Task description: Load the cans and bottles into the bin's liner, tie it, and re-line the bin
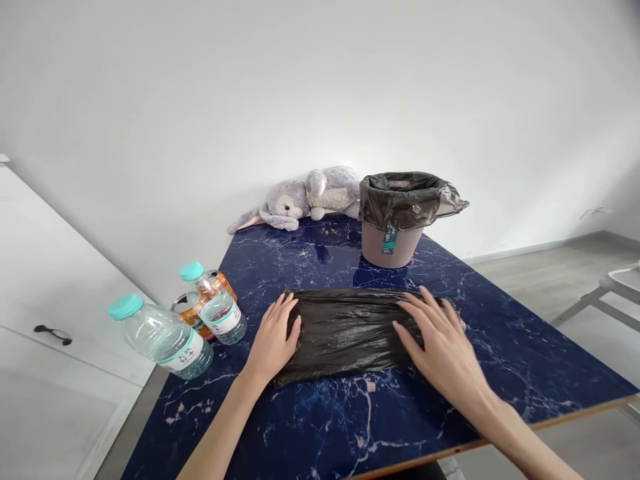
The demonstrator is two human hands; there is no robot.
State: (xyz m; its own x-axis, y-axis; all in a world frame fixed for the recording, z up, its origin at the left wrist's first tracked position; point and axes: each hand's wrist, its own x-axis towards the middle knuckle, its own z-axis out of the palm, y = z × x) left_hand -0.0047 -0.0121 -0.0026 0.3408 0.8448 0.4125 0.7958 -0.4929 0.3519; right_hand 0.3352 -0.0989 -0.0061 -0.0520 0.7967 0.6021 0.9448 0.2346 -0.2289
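A black plastic garbage bag (pixel 350 337) lies spread flat, wider than it is deep, on the dark blue marbled table (pixel 320 427). On its left end rests my left hand (pixel 275 337), fingers stretched out and thumb apart. My right hand (pixel 440 340) lies over the right end with its fingers spread. Neither hand is closed around the plastic. Wrinkles run across the bag between the two hands, and its side edges are partly hidden beneath them.
Behind the bag stands a trash bin (pixel 390 243) lined with a dark bag. A plush rabbit (pixel 300 200) lies against the wall. At the left are a large water bottle (pixel 165 340), a smaller one (pixel 220 310) and orange cans (pixel 193 313). A white cabinet (pixel 60 373) adjoins that side.
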